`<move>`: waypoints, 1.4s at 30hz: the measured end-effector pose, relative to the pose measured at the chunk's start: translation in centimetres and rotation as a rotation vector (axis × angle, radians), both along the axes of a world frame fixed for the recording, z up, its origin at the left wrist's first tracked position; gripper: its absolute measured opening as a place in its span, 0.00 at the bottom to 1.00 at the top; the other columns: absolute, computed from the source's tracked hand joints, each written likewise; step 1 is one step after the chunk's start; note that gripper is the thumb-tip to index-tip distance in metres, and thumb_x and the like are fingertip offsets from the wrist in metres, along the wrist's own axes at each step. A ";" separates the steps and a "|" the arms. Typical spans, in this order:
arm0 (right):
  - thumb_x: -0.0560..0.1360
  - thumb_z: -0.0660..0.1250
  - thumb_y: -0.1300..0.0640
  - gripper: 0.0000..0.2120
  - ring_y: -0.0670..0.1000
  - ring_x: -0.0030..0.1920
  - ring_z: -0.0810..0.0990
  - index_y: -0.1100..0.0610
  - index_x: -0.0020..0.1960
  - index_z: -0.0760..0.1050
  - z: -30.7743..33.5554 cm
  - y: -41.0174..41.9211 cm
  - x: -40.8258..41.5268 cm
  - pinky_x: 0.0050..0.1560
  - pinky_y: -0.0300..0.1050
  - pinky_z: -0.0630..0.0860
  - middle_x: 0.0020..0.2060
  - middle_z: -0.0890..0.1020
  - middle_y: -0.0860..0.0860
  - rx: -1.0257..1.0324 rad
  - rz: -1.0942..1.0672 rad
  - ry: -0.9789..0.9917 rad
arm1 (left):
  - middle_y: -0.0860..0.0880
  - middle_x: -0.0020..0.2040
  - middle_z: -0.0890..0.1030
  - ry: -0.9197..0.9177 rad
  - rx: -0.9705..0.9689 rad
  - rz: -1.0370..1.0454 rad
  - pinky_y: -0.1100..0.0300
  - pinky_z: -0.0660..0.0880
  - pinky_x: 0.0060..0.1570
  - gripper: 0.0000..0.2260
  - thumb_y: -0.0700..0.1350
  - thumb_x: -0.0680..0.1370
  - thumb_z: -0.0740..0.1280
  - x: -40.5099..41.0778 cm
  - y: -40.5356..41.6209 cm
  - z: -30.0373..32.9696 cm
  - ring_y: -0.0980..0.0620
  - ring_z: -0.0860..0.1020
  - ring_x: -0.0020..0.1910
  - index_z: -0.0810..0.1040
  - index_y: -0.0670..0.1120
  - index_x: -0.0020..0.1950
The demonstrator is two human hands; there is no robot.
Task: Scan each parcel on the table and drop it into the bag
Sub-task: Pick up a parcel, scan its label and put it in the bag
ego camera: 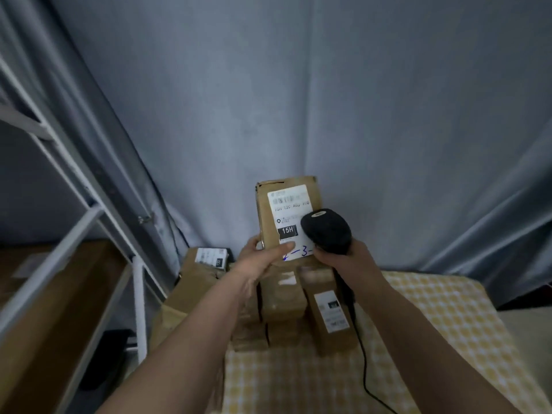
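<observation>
The left hand (263, 255) is holding a brown cardboard parcel (288, 216) upright above the pile, its grip closed on the lower edge: the thumb is lying across the bottom of the white shipping label (291, 216) and the fingers are curling round the left side and back. The label is facing the camera (a black box on it reads 15H, and blue handwriting is running along its foot). The right hand (346, 258) is wrapping its grip tightly round the handle of a black barcode scanner (327, 230), whose head is sitting just in front of the label's lower right corner, touching or nearly touching it. A black cable (363, 363) is trailing from the scanner down across the yellow checked cloth (433, 339) covering the bench. Below the hands, more brown parcels (301, 309) are standing packed together on the cloth, one showing a white label of its own. To the left, what seems to be a brown bag (191, 282) is holding another labelled parcel. A white metal rack (89, 234) is standing at far left, and grey curtain (328, 100) is hanging behind everything
</observation>
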State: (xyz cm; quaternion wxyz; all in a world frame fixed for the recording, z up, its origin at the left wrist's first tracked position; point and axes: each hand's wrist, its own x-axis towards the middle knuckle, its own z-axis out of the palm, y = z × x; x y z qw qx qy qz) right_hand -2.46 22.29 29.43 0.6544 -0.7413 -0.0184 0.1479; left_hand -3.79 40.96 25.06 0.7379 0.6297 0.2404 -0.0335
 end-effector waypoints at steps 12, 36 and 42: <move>0.73 0.71 0.55 0.06 0.49 0.34 0.78 0.56 0.40 0.77 7.1 3.3 -3.3 0.43 0.47 0.74 0.29 0.79 0.50 0.009 0.212 -0.181 | 0.44 0.61 0.78 -0.278 0.160 0.227 0.57 0.81 0.44 0.39 0.33 0.65 0.79 -1.9 5.2 4.9 0.47 0.81 0.53 0.62 0.50 0.69; 0.75 0.69 0.58 0.03 0.54 0.46 0.81 0.52 0.43 0.76 6.3 2.8 -3.2 0.53 0.49 0.76 0.43 0.81 0.60 -0.005 0.269 -0.213 | 0.42 0.59 0.80 -0.183 0.126 0.189 0.60 0.80 0.42 0.44 0.35 0.64 0.79 -1.2 5.2 3.4 0.48 0.81 0.52 0.60 0.48 0.73; 0.75 0.69 0.60 0.05 0.48 0.41 0.80 0.51 0.44 0.76 5.2 2.4 -2.4 0.44 0.40 0.73 0.36 0.79 0.50 0.018 0.251 -0.192 | 0.44 0.54 0.84 -0.121 0.096 0.100 0.47 0.78 0.59 0.54 0.51 0.48 0.84 -1.3 4.6 3.0 0.46 0.84 0.51 0.64 0.48 0.71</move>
